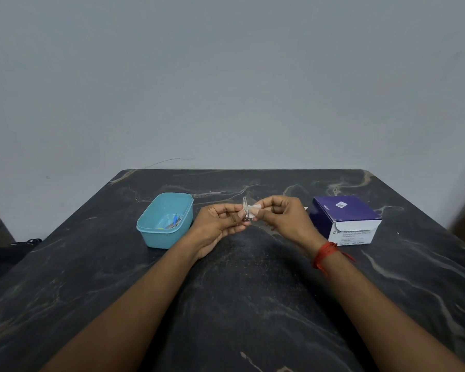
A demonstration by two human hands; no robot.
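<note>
Dark marbled table (253, 304) spreads beneath both hands, with a purple box (344, 218) right of the right hand (285, 218) and a teal tub (167, 238) left of the left hand (218, 224). The left hand pinches a metal nail clipper (245, 208) upright between them; the right hand pinches a white swab (255, 210) against it. Rubbing hard could likely twist the slick clipper loose, dropping it, or nick a fingertip.

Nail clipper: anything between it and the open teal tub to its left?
Nothing visible. The left hand pinches the nail clipper above the table, and the right hand pinches a white swab against it. The teal tub stands lidless left of that hand; only bare table lies between.
</note>
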